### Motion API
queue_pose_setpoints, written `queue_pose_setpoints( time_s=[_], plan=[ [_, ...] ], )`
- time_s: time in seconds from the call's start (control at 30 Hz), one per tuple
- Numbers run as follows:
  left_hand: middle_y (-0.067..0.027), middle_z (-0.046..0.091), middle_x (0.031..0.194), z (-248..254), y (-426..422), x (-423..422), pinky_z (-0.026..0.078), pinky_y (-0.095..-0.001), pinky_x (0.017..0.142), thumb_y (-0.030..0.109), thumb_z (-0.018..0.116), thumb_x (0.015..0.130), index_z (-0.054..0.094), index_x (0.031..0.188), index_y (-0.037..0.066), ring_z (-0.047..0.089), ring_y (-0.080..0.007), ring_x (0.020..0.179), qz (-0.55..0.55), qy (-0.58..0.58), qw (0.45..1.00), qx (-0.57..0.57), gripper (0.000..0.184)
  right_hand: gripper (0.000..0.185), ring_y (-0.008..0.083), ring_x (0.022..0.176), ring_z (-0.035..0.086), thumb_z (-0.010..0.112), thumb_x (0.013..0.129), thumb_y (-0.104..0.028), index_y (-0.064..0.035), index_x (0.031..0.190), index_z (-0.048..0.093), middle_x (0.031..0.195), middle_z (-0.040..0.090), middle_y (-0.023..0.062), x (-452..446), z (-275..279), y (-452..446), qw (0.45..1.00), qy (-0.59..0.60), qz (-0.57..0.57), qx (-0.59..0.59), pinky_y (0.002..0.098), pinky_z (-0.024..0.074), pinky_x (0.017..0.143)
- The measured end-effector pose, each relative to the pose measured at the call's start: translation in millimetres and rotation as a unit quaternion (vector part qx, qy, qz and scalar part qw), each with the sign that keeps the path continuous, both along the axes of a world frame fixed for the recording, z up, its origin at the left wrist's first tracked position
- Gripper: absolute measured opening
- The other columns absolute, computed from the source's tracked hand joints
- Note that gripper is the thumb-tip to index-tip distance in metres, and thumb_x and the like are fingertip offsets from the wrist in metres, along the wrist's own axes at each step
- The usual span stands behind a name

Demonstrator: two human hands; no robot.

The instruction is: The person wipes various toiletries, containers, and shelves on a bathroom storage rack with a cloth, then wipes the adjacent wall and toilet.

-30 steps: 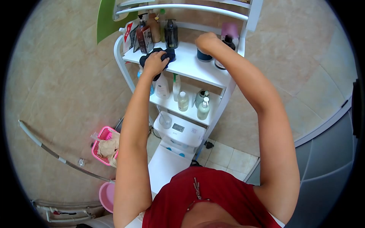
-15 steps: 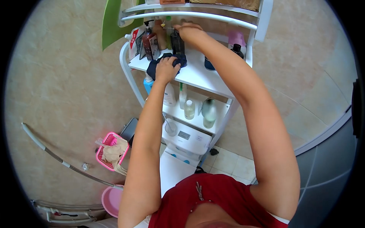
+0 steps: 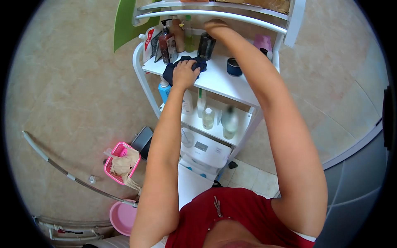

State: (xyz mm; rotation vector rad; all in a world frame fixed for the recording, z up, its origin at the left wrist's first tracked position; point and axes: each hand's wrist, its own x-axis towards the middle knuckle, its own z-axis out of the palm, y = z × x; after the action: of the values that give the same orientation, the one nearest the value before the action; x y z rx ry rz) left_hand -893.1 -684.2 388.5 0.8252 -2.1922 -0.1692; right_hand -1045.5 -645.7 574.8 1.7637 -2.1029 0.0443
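Note:
My left hand presses on a crumpled dark navy cloth at the front edge of the white upper shelf, its fingers curled over the fabric. Near the back of this shelf, my right hand is at the top of a dark bottle, which leans slightly. The fingers there are partly hidden but appear closed on the bottle. Left of it stand a green bottle, a brown bottle and a dark red pump bottle. A dark blue round container sits under my right forearm.
A white pouch with red print is at the shelf's left end; a pink item is at its right. The lower shelf holds several bottles. A white rail curves above. On the left are a pink basket and pink basin.
The dark bottle has shifted right and now tilts, with my right hand moving right and back. The blue container shows more fully. My left hand stays on the cloth; the view has shifted slightly.

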Motion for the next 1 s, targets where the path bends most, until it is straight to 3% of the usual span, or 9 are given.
queue_pose_setpoints(
  time_s=[0.27, 0.47, 0.57, 0.7, 0.77, 0.83, 0.93, 1.0],
  plan=[
    [-0.0124, 0.061, 0.122, -3, -3, -1, 0.040, -0.0461, 0.100, 0.036, 0.060, 0.084, 0.062, 0.118, 0.015, 0.052, -0.0337, 0.118, 0.007, 0.003, 1.000, -0.014, 0.040, 0.038, 0.0373, 0.114, 0.058, 0.045, 0.087, -0.006, -0.0049, 0.124, 0.058, 0.125, 0.056, 0.0273, -42, 2, 45, 0.978, -0.149, -0.110, -0.095, 0.0459, 0.0485, 0.093],
    [-0.0135, 0.061, 0.120, 1, -3, 1, 0.041, -0.0445, 0.100, 0.036, 0.059, 0.084, 0.062, 0.119, 0.015, 0.052, -0.0335, 0.117, -0.009, -0.005, 1.000, 0.002, 0.041, 0.039, 0.0379, 0.114, 0.058, 0.042, 0.090, -0.006, -0.0066, 0.126, 0.056, 0.128, 0.055, 0.0252, -66, -2, 67, 0.990, -0.033, -0.134, 0.008, 0.0460, 0.0485, 0.094],
    [-0.0143, 0.059, 0.123, 5, -7, 0, 0.041, -0.0429, 0.101, 0.039, 0.059, 0.084, 0.060, 0.124, 0.015, 0.051, -0.0330, 0.119, -0.011, -0.040, 0.999, 0.011, 0.046, 0.036, 0.0380, 0.114, 0.057, 0.044, 0.094, -0.013, -0.0100, 0.129, 0.055, 0.128, 0.056, 0.0222, -50, -6, 95, 0.996, 0.052, -0.069, -0.007, 0.0465, 0.0479, 0.095],
    [-0.0154, 0.051, 0.135, 14, -18, -6, 0.036, -0.0456, 0.107, 0.050, 0.057, 0.084, 0.054, 0.133, 0.018, 0.044, -0.0347, 0.127, -0.018, -0.115, 0.991, 0.064, 0.058, 0.037, 0.0357, 0.108, 0.060, 0.057, 0.091, -0.027, -0.0139, 0.126, 0.058, 0.121, 0.059, 0.0171, -14, -27, 168, 0.991, 0.051, 0.049, -0.110, 0.0437, 0.0497, 0.091],
    [-0.0163, 0.046, 0.141, 22, -16, -12, 0.032, -0.0482, 0.109, 0.055, 0.056, 0.084, 0.050, 0.136, 0.019, 0.039, -0.0364, 0.132, -0.004, -0.155, 0.985, 0.079, 0.063, 0.035, 0.0331, 0.109, 0.059, 0.059, 0.090, -0.028, -0.0149, 0.123, 0.060, 0.119, 0.060, 0.0152, -5, -46, 198, 0.995, 0.008, 0.060, -0.079, 0.0431, 0.0457, 0.097],
    [-0.0173, 0.037, 0.148, 24, -21, -24, 0.026, -0.0513, 0.112, 0.062, 0.051, 0.084, 0.042, 0.143, 0.020, 0.031, -0.0401, 0.137, -0.004, -0.198, 0.976, 0.088, 0.073, 0.035, 0.0308, 0.112, 0.056, 0.059, 0.091, -0.033, -0.0137, 0.119, 0.063, 0.117, 0.061, 0.0132, -11, -68, 219, 0.987, 0.037, 0.129, -0.087, 0.0447, 0.0380, 0.104],
    [-0.0184, 0.032, 0.151, 25, -31, -52, 0.022, -0.0523, 0.114, 0.066, 0.046, 0.085, 0.035, 0.147, 0.022, 0.026, -0.0432, 0.139, -0.001, -0.236, 0.968, 0.086, 0.077, 0.035, 0.0276, 0.107, 0.058, 0.061, 0.088, -0.039, -0.0115, 0.109, 0.068, 0.105, 0.065, 0.0112, -13, -80, 231, 0.968, 0.052, 0.183, -0.167, 0.0449, 0.0348, 0.105],
    [-0.0185, 0.029, 0.152, 29, -35, -72, 0.021, -0.0524, 0.114, 0.066, 0.045, 0.085, 0.032, 0.148, 0.023, 0.024, -0.0433, 0.140, 0.002, -0.256, 0.962, 0.097, 0.078, 0.036, 0.0265, 0.107, 0.059, 0.061, 0.088, -0.039, -0.0111, 0.109, 0.068, 0.104, 0.066, 0.0103, -12, -79, 230, 0.969, 0.000, 0.199, -0.147, 0.0451, 0.0351, 0.105]
  ],
)
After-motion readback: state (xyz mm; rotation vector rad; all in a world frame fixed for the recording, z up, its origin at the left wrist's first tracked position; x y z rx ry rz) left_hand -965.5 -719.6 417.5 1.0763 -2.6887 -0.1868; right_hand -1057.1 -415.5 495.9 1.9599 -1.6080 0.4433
